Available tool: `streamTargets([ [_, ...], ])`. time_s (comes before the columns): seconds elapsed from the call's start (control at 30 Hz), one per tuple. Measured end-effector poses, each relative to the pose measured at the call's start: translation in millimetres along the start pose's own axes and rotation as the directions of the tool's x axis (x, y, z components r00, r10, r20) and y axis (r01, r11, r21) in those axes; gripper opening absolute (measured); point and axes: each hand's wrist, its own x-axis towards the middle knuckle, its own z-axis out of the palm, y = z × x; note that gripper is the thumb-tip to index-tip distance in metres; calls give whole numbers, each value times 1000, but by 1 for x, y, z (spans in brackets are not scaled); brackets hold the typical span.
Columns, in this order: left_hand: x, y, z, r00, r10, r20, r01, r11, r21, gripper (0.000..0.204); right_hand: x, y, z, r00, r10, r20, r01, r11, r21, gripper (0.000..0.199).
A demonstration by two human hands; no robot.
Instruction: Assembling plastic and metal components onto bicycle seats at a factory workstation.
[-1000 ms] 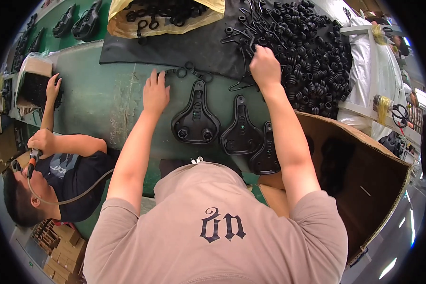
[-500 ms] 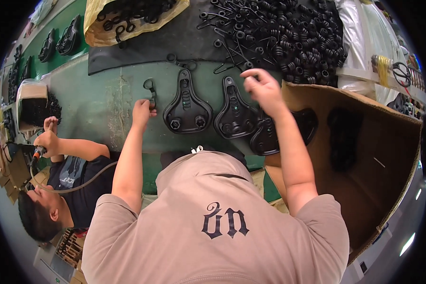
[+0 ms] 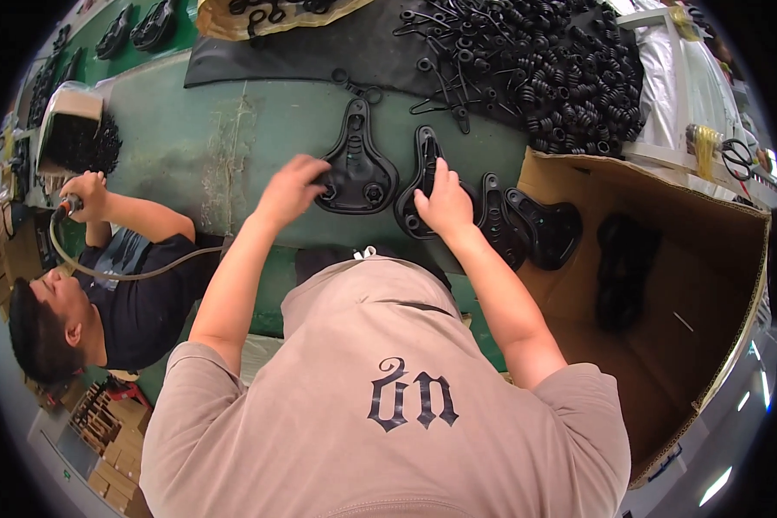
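Upside-down black bicycle saddles lie on the green worktable, noses pointing away from me. My left hand (image 3: 295, 192) is at the left edge of the left bicycle saddle (image 3: 354, 164), its fingertips blurred against the black underside; I cannot make out whether anything is in them. Two round fittings sit on that saddle's wide end. My right hand (image 3: 447, 202) closes over the middle bicycle saddle (image 3: 416, 220), thumb and fingers on its underside. A dark narrow piece shows in this saddle's nose beside the fingers. Past the left saddle's nose lies a black ring-ended link (image 3: 356, 88).
More saddles (image 3: 548, 233) lie to the right, by a large open cardboard box (image 3: 699, 259). Black springs (image 3: 587, 104) and wire rods are heaped at the far right. A yellow sack (image 3: 293, 24) stands at the back. A co-worker (image 3: 138, 285) holds a hose-fed tool at left.
My left hand has moved right, from the loose ring-ended link to the left saddle; that link no longer shows on the table. My right hand has come down from the rods onto the middle saddle.
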Motion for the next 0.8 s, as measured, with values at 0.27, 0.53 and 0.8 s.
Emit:
streamTargets([
  [0.27,-26,11,18,977,105,186,-143,968,206,54,53,-57,-51,857,124,500,-497,457,738,42],
  [0.53,-31,11,18,997,-5,73,9,998,-55,53,125,-100,-19,796,193,573,-584,490,647,40],
  [0.8,-21,0,30,985,-129,118,148,974,-170,57,73,-136,62,1000,-18,9,16,980,197,72],
])
